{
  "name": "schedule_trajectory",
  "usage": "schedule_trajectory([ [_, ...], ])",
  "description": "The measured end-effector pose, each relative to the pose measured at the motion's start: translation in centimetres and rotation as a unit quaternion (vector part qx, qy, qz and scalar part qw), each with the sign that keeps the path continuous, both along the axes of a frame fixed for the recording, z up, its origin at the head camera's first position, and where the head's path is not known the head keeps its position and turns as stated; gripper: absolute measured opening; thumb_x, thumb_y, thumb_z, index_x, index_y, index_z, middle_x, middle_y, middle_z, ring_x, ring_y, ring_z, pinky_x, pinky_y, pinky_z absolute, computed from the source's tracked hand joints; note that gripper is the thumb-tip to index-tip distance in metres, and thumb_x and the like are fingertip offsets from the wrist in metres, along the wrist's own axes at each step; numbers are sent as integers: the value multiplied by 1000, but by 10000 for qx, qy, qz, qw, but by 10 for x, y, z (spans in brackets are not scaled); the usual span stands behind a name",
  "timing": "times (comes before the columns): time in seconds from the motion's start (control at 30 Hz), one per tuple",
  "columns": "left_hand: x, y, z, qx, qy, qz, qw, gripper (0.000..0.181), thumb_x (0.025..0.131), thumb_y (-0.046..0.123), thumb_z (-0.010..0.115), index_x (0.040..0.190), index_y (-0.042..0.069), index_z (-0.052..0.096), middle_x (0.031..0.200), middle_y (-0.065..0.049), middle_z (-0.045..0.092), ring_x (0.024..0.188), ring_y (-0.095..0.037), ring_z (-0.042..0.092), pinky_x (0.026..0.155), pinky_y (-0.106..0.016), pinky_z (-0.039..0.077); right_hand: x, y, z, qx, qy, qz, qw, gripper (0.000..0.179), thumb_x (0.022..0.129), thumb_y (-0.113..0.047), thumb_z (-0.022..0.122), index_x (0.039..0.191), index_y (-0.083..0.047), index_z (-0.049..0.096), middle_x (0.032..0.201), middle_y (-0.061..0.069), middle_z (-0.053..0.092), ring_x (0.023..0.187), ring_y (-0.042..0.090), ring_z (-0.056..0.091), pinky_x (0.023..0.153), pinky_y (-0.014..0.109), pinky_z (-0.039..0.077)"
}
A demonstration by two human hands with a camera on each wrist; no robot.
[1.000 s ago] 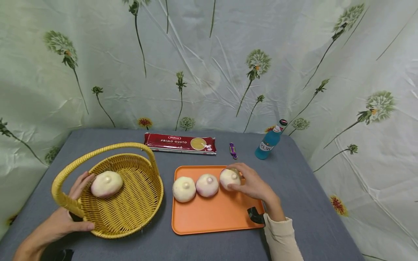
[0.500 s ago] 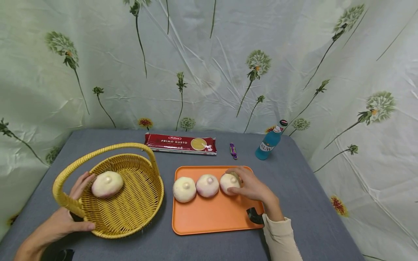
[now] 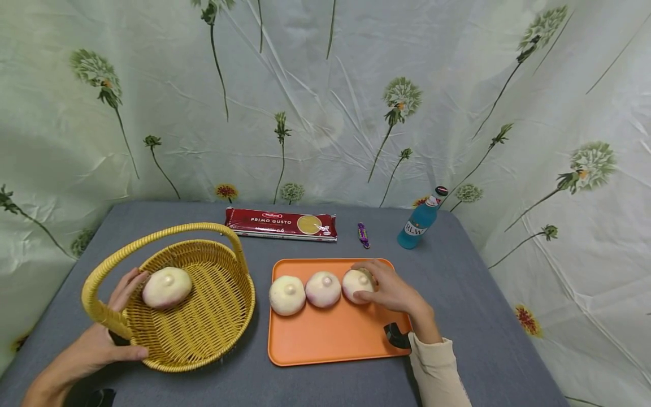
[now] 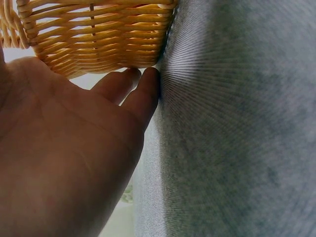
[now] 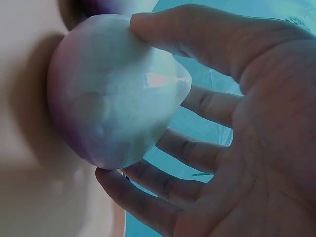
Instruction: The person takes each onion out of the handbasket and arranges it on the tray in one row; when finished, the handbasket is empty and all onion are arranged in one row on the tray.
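In the head view, a yellow wicker basket point(image 3: 203, 316) with a tall handle stands at the left, and a white-and-purple turnip point(image 3: 166, 287) lies inside it. My left hand point(image 3: 99, 339) holds the basket's left side, thumb at the near rim; in the left wrist view two fingers point(image 4: 143, 94) touch low on its wall. Three similar turnips sit in a row on an orange tray point(image 3: 330, 339). My right hand point(image 3: 394, 288) grips the rightmost turnip point(image 3: 357, 285), knob upward, still on the tray. In the right wrist view, thumb and fingers surround this turnip point(image 5: 108, 98).
Behind the tray lie a red spaghetti packet point(image 3: 280, 224) and a small purple wrapped candy point(image 3: 363, 235). A blue bottle point(image 3: 419, 223) stands at the back right. A flower-printed curtain point(image 3: 325, 113) hangs behind the grey table point(image 3: 473, 316).
The right hand has shifted very slightly down around the rightmost turnip since the first frame. The left hand, basket and other things stay where they were.
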State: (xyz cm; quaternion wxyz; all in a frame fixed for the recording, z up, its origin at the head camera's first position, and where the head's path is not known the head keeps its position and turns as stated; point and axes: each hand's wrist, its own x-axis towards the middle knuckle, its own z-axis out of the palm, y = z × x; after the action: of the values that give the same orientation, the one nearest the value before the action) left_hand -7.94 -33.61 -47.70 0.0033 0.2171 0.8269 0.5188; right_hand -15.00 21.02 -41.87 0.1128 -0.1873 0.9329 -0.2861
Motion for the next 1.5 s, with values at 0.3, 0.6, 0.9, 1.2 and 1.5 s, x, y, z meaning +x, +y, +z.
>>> schedule_trajectory([
  [0.3,-1,0,1,12,42,-22,10000,118,75,8,83,162,12,5,167,5,-12,146,6,-12,103,-2,3,-1,0,1,-82,-123,-83,9999,54,90,-29,75,137,-8,57,143,16,52,128,34,50,105,57,41],
  [0.6,0,-1,1,-42,48,-10,10000,117,75,9,83,162,12,5,167,5,-11,146,7,-11,102,-2,2,-1,-1,0,-75,-209,-170,9996,55,90,-31,76,137,-9,57,142,16,53,128,33,50,105,56,42],
  [0.9,0,0,1,-66,110,7,9999,117,75,9,84,162,12,6,167,4,-10,146,6,-11,103,-2,3,-1,-1,1,-36,-180,-71,9998,54,90,-30,75,136,-8,57,141,16,54,127,33,50,104,55,42],
  [1.2,0,0,0,-31,118,-12,9999,117,75,11,84,162,11,6,167,3,-10,147,5,-11,104,-2,3,0,0,1,-73,-175,-42,9998,54,90,-32,75,135,-7,57,141,17,54,129,35,49,106,57,40],
  [1.5,0,0,0,-43,100,-12,9999,117,75,10,84,162,12,5,167,4,-10,147,6,-10,103,-2,4,-1,0,1,-65,-99,-2,9999,54,89,-29,76,135,-7,58,139,16,55,125,32,51,104,54,42],
])
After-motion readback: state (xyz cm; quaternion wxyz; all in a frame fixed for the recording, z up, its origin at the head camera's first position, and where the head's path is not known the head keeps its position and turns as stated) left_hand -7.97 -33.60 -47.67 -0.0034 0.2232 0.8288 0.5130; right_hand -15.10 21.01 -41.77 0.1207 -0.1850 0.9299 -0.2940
